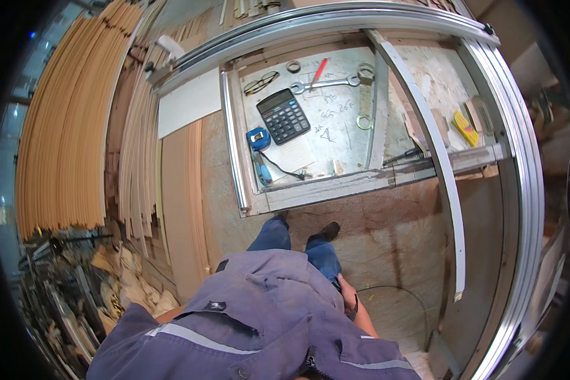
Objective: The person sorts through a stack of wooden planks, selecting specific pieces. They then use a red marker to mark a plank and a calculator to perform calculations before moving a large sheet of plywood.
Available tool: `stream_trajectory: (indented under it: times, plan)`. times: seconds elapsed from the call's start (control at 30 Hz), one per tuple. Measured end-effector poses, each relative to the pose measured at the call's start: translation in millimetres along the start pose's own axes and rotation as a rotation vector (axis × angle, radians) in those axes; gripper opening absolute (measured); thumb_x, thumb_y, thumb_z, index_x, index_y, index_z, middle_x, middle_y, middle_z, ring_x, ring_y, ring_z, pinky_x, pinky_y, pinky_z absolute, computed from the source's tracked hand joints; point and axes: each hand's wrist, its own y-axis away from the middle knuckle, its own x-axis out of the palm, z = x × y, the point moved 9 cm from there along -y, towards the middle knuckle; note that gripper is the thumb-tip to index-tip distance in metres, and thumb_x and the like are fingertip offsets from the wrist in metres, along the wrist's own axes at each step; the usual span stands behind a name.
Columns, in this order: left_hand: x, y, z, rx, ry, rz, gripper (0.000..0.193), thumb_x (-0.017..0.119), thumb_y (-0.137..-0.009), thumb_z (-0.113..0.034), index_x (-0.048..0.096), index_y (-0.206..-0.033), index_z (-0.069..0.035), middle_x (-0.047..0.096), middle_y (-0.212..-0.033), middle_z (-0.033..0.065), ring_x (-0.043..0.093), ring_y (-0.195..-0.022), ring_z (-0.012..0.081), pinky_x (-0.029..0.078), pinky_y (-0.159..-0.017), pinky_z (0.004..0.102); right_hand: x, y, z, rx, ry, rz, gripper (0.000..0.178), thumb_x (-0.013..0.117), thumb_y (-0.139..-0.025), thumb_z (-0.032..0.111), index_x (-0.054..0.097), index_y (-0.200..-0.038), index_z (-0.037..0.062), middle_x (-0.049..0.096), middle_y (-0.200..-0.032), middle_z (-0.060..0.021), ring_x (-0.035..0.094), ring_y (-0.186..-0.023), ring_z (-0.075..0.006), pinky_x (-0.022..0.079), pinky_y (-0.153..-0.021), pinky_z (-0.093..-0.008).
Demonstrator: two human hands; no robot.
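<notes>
My right hand (347, 292) hangs low beside my thigh, against the jeans (326, 258); its fingers are mostly hidden, so I cannot tell what they hold. My left hand is out of sight, with only a bit of forearm (170, 315) showing past the jacket (259, 285). In front of me, a metal-framed worktop (342, 142) with pencil marks bears a black calculator (284, 116), a blue tape measure (258, 138) and a blue utility knife (262, 170). Behind these are eyeglasses (261, 82), a double-ended wrench (329, 83) and a red pencil (320, 71).
Tall stacks of wooden strips (69, 126) stand at the left. A long pale strip (434, 145) crosses the frame and overhangs its near edge. Aluminium rails (519, 164) bound the right side. A yellow box (465, 128) lies inside. Cloth sacks (136, 285) lie at lower left.
</notes>
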Motion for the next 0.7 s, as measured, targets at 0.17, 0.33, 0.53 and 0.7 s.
stream_trajectory:
  times: [0.17,0.33,0.53,0.7]
  plan:
    - [98.7,22.4,66.4,-0.116,0.158,0.053,0.067,0.053,-0.097,-0.053,0.053,-0.138,0.000,0.057,-0.138,0.0164,0.053,-0.126,0.0277,0.040,-0.106,0.0382,48.0,116.1,92.0,-0.064,0.518,-0.140,0.069,0.042,-0.103,0.053,0.049,-0.141,-0.0040,0.056,-0.140,-0.0186,0.055,-0.126,-0.0268,0.042,-0.104,-0.0368]
    - [186.8,33.1,83.1,-0.168,0.268,0.128,0.066,0.053,-0.097,-0.052,0.054,-0.138,-0.001,0.058,-0.137,0.0164,0.054,-0.126,0.0279,0.040,-0.105,0.0383,22.8,119.2,133.0,-0.198,1.051,-0.321,0.065,0.044,-0.101,0.055,0.065,-0.118,-0.0037,0.069,-0.110,-0.0259,0.065,-0.109,-0.0325,0.047,-0.094,-0.0383]
    - [224.8,24.2,70.8,-0.161,0.309,0.187,0.064,0.053,-0.098,-0.052,0.054,-0.137,-0.001,0.058,-0.137,0.0165,0.054,-0.125,0.0282,0.041,-0.105,0.0384,38.8,120.3,173.9,-0.226,1.344,-0.400,0.060,0.054,-0.095,0.053,0.066,-0.115,-0.0026,0.068,-0.108,-0.0276,0.066,-0.106,-0.0386,0.050,-0.089,-0.0426]
    - [241.4,-11.6,44.2,-0.121,0.322,0.233,0.063,0.053,-0.098,-0.051,0.055,-0.137,-0.002,0.059,-0.136,0.0166,0.055,-0.125,0.0284,0.041,-0.104,0.0385,61.2,135.6,192.6,-0.239,1.283,-0.260,0.058,0.059,-0.093,0.046,0.062,-0.125,-0.0024,0.069,-0.112,-0.0254,0.067,-0.108,-0.0339,0.050,-0.091,-0.0401]
